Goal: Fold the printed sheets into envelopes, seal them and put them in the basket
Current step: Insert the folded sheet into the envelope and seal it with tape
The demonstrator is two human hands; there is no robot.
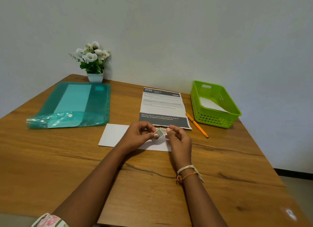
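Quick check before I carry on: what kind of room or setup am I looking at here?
Probably a small home or office desk set against a plain wall: a wooden table with a teal document folder, an orange pen, a green basket and a potted flower.

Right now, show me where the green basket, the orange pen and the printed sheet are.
green basket [218, 121]: head view, on its near front wall.
orange pen [197, 125]: head view, on the middle of its barrel.
printed sheet [162, 101]: head view, on its middle, among the text lines.
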